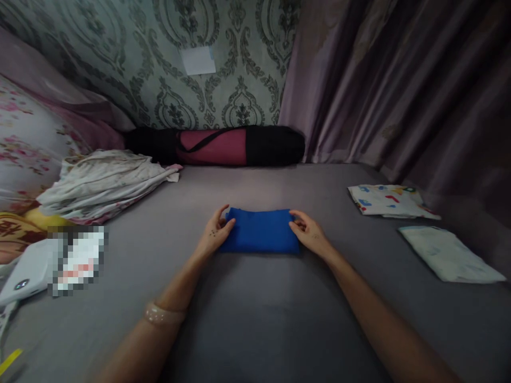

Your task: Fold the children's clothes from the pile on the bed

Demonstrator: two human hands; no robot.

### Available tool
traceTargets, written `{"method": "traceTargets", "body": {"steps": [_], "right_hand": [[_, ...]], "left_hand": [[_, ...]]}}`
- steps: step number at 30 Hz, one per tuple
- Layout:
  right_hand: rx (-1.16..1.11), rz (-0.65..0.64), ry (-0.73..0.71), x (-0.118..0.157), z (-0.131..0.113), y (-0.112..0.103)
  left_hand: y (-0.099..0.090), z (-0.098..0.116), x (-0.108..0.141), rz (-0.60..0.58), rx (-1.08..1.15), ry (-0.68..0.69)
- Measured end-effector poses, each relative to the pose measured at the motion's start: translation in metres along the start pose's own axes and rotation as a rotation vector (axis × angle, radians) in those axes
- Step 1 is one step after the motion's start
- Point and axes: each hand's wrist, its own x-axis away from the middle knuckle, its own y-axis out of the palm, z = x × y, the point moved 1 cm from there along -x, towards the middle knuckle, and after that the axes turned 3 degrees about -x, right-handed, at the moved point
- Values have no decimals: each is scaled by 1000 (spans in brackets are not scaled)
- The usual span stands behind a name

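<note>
A folded blue cloth lies in front of me on the grey sheet, its long side running left to right. My left hand grips its upper left corner, thumb on top and fingers behind the edge. At the upper right corner, my right hand pinches the cloth in the same way, its thumb on the near face. The fingertips behind the cloth are partly hidden.
Two folded patterned cloths lie at the right. A black and pink bag runs along the wall. Crumpled cloths, a floral pillow and a white device are at the left.
</note>
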Motion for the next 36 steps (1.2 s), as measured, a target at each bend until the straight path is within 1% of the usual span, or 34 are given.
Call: {"method": "traceTargets", "body": {"steps": [2,4,8,10,12,16,21,24,27,29,31,33,36], "right_hand": [[50,-30,-70,1,-2,1],[92,-29,-133,2,-3,3],[133,73,-234,4,-3,7],[183,105,-281,6,-4,8],[242,92,-300,8,-3,10],[318,41,-293,9,-2,13],[406,55,-251,15,-3,12],[519,68,-209,20,-14,6],[652,108,-238,18,-35,4],[704,84,-287,11,-49,11],[720,2,-318,3,-58,24],[733,-74,-297,-3,-59,39],[769,-124,-216,-5,-49,57]], "left_hand": [[-1,2,3,-44,-94,59],[0,4,5,-54,-151,117],[2,1,4,67,-177,273],[3,-2,3,90,-216,330],[5,-7,2,87,-262,360],[9,-14,-1,98,-335,368],[12,-16,1,114,-377,371],[10,-11,6,163,-378,352],[6,-5,11,271,-352,303],[4,-3,12,330,-305,279],[3,-3,12,356,-253,267],[3,-4,11,354,-220,261],[3,-5,10,360,-202,241]]}}
